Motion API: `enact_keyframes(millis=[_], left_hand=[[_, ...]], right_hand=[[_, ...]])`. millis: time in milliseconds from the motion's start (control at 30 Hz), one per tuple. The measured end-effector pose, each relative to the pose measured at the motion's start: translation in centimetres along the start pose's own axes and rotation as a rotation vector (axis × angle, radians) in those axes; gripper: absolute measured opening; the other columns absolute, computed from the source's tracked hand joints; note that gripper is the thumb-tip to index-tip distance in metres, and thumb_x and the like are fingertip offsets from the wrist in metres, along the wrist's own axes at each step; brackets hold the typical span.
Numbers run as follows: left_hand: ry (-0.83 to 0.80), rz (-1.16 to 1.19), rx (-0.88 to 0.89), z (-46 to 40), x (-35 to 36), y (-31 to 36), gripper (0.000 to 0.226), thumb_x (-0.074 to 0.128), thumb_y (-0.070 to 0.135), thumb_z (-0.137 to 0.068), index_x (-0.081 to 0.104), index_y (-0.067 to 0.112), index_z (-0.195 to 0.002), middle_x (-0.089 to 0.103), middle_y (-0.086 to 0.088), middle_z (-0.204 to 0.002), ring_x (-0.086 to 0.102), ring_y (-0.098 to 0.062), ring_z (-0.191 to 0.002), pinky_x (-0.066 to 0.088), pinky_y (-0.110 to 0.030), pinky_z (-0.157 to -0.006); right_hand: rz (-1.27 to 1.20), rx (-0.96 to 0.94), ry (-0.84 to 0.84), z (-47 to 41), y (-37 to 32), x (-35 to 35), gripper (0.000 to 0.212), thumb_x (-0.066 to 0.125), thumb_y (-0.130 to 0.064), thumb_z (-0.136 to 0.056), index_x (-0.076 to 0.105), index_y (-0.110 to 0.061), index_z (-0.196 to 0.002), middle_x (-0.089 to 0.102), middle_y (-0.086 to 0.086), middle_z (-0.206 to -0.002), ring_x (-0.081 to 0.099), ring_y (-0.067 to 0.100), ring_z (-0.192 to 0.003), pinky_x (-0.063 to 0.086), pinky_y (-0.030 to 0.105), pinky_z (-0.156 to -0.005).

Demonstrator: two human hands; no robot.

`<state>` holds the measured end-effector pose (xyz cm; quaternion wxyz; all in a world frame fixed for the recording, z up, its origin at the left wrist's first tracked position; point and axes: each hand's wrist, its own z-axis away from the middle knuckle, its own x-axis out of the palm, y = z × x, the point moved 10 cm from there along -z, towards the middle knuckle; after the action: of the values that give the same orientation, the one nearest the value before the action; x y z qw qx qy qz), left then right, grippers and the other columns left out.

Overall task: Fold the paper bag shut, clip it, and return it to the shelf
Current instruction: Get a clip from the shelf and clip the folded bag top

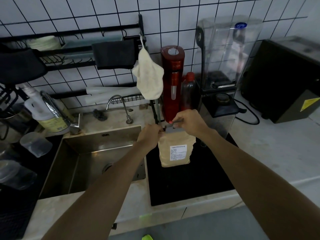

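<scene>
Pale counter (277, 153) at 6 o'clock carries black cooktop (190, 184); sink (97, 153) at 9. Centre: paper bag (176, 151) upright on cooktop, left hand (150, 135) pinching folded top, right hand (188, 122) squeezing grey clip (173, 128) onto it. At 12: red soda maker (173, 80), tiled wall (103, 11).

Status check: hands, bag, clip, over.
Both hands at bag top: left hand pinching fold, right hand on grey clip. Paper bag upright on black cooktop. Nothing blocking.

- One tan paper bag with a white label (176, 150)
- One grey clip (173, 129)
- Two bare hands: left hand (151, 135), right hand (189, 121)
- One red soda machine (172, 80)
- One steel sink (97, 158)
</scene>
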<state>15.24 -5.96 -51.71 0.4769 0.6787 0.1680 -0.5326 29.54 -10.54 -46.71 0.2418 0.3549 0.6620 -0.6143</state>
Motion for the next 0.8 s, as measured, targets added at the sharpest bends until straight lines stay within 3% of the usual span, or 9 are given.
enact_keyframes(millis=[100,200,367,533,800], left_hand=[[0.029,-0.026,0.001,0.1,-0.3,0.1,0.024,0.064,0.02,-0.097,0.066,0.008,-0.118,0.071,-0.023,-0.108,0.065,-0.041,-0.105,0.05,-0.039,-0.077],[0.051,-0.036,0.011,0.2,-0.5,0.2,0.031,0.064,0.016,-0.096,0.06,0.01,-0.126,0.07,-0.022,-0.107,0.067,-0.039,-0.101,0.048,-0.038,-0.071],[0.035,-0.025,0.017,0.3,-0.3,0.2,0.031,0.063,0.014,-0.096,0.064,0.014,-0.126,0.073,-0.019,-0.109,0.069,-0.036,-0.101,0.051,-0.037,-0.075],[0.054,-0.015,0.023,0.6,-0.4,0.1,0.033,0.057,0.005,-0.094,0.069,0.016,-0.123,0.075,-0.016,-0.107,0.07,-0.035,-0.099,0.047,-0.032,-0.072],[0.064,-0.019,0.014,0.8,-0.4,0.1,0.031,0.057,0.009,-0.097,0.069,0.017,-0.124,0.075,-0.015,-0.11,0.07,-0.034,-0.101,0.055,-0.039,-0.08]], right_hand=[[0.028,-0.023,-0.017,0.1,0.2,1.1,0.017,0.081,-0.011,-0.079,0.079,-0.015,-0.095,0.07,-0.007,-0.085,0.066,0.012,-0.084,0.052,0.029,-0.079],[0.042,-0.023,-0.008,0.3,0.5,1.7,0.016,0.08,-0.01,-0.079,0.078,-0.015,-0.094,0.066,-0.008,-0.084,0.063,0.012,-0.084,0.052,0.031,-0.08],[0.075,-0.011,-0.005,0.1,0.8,2.1,0.017,0.079,-0.012,-0.081,0.077,-0.02,-0.096,0.063,-0.013,-0.084,0.062,0.009,-0.085,0.043,0.02,-0.074],[0.075,0.009,-0.008,0.2,0.9,2.3,0.016,0.077,-0.014,-0.083,0.076,-0.019,-0.099,0.073,-0.004,-0.094,0.067,0.015,-0.093,0.055,0.034,-0.084],[0.004,0.054,-0.075,0.3,1.9,3.2,0.026,0.071,-0.007,-0.087,0.069,-0.014,-0.112,0.073,0.006,-0.114,0.067,0.017,-0.111,0.053,0.039,-0.098]])
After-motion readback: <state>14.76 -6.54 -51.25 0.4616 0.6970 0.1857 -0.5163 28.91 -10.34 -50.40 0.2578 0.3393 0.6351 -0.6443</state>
